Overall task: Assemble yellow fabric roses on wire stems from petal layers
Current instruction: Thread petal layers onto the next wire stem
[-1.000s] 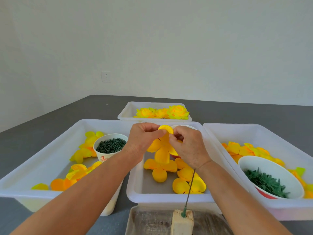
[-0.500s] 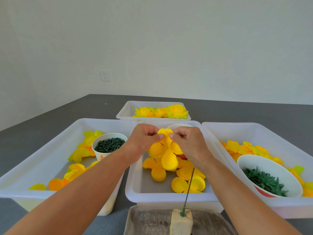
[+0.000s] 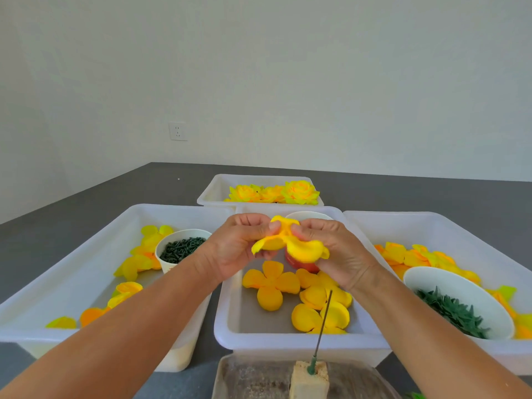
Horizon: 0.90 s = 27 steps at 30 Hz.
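Both hands were up over the middle tray (image 3: 230,338), working one yellow petal layer (image 3: 290,244) between them. Left hand (image 3: 239,249) pinched it near its centre with thumb and fingertips; right hand (image 3: 334,251) pinched the same centre from the other side, fingers curled round the fabric. Nothing else was in either hand.

Handling, as I judged it: thin fabric, near weightless, floppy. The lobes drooped and cupped wherever the fingers were not holding them. Not fragile, but easy to crease or let slip. The centre, where the lobes meet, looked the right place to hold; a grip out on a lobe would only fold it.

Orientation: the layer lay roughly flat, spread side to side between the hands, one lobe sticking up behind, a broad one hanging toward the right wrist. No true long axis; it is a rosette.

The wire stem (image 3: 324,321) stood nearly upright in a foam block (image 3: 308,381) just in front of the tray, tip leaning slightly away and to the right, bare. The layer was well above it and apart.
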Motion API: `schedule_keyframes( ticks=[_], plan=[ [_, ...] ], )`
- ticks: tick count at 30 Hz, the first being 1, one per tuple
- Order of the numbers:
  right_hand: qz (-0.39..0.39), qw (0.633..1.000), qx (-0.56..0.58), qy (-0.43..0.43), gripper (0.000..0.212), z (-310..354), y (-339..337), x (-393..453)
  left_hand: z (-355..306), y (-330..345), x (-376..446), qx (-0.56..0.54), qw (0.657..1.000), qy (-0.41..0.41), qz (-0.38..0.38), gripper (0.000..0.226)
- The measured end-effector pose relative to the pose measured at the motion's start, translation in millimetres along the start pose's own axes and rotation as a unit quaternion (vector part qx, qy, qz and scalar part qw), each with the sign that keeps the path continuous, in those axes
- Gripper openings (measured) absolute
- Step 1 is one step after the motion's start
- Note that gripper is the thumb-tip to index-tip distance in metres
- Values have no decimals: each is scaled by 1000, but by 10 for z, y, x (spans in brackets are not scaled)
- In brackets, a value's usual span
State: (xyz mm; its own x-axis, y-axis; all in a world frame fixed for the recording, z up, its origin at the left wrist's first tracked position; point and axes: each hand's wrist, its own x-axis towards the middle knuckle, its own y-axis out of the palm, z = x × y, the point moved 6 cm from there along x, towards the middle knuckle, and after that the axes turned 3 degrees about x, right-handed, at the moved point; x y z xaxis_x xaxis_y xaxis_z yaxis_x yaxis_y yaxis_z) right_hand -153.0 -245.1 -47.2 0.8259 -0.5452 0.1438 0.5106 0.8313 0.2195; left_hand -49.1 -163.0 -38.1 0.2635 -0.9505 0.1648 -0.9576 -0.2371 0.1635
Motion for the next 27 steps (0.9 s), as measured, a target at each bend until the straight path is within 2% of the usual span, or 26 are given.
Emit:
schedule_keyframes(
  ticks=[2, 4, 6, 9, 12, 15, 17, 19, 22, 24, 27],
  plan=[
    [-27, 1000, -5, -11, 15, 0, -20, 20, 16, -2, 22, 5, 1000, 3, -16, 21],
    [-117, 988, -88, -40, 14, 6, -105, 41, 51, -69, 55, 74, 994, 14, -81, 22],
    [-172, 977, -112, -54, 17, -6, -148, 61, 56, -164, 75, 129, 978, 32, -159, 23],
    [-190, 978, -85, -2, 17, -90, -207, 92, 36, -272, 79, 144, 960, 49, -236, 23],
    [-185, 975, -116, -34, 7, -53, -219, 84, 64, -245, 94, 141, 965, 32, -217, 19],
    [-184, 951, -227, -101, 8, 53, -194, 50, 60, -161, 90, 150, 973, 33, -173, 11],
    [-152, 951, -243, -115, 8, 82, -163, 50, 23, -159, 68, 149, 972, 54, -173, 8],
    [-107, 963, -225, -107, 9, 80, -113, 45, -15, -184, 45, 139, 972, 63, -179, 9],
    [-53, 986, -149, -60, 7, 46, -59, 52, -47, -121, 24, 113, 983, 68, -126, 14],
    [-69, 990, -119, -42, 9, 36, -70, 53, -76, -95, 12, 132, 979, 92, -121, 13],
    [-104, 974, -192, -53, 15, 43, -118, 48, -95, -81, 10, 230, 956, 111, -148, 5]
  ],
)
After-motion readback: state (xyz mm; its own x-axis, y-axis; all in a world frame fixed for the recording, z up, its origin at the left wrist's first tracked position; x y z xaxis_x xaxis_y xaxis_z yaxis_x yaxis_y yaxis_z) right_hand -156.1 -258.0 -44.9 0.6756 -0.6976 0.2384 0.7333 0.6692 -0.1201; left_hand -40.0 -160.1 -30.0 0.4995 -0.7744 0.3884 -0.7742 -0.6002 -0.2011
